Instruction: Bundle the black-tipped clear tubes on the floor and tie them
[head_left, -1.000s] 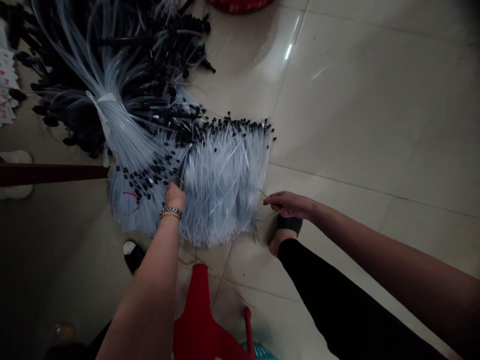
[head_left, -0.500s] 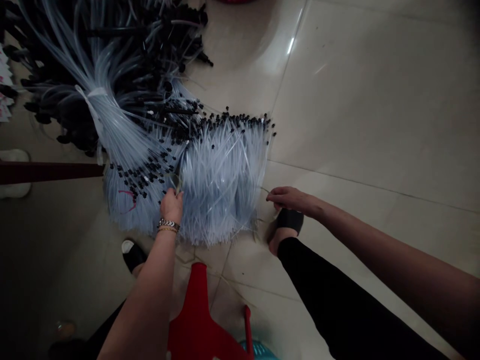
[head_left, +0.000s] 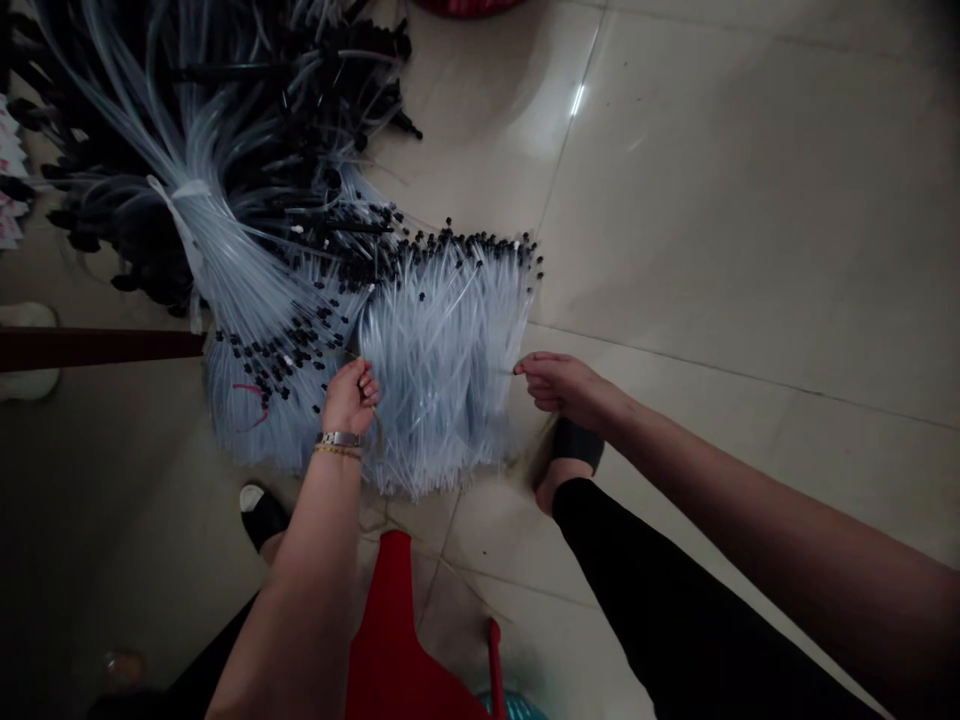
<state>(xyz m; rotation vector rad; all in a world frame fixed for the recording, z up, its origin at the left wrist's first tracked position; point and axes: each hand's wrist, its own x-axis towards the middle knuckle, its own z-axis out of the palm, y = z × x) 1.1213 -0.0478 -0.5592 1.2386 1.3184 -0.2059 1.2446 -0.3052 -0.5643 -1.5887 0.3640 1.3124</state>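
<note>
A flat bundle of clear thin tubes (head_left: pixel 442 370) with small black end caps lies on the tiled floor in front of me. My left hand (head_left: pixel 350 396), with a bracelet and a watch at the wrist, is closed on a thin string at the bundle's left side. My right hand (head_left: pixel 564 384) pinches the other end of that string at the bundle's right edge. A second fan of tubes (head_left: pixel 259 380) lies to the left, tied with a white band (head_left: pixel 196 190).
A large heap of tubes with black fittings (head_left: pixel 187 110) fills the upper left. A red plastic stool (head_left: pixel 409 650) stands between my legs. My feet in black slippers (head_left: pixel 576 445) rest on the floor. A dark red bar (head_left: pixel 97 346) crosses at the left.
Both hands rose and drew in against the bundle's sides. The left hand turned and closed on the string; the bundle looks narrower.
</note>
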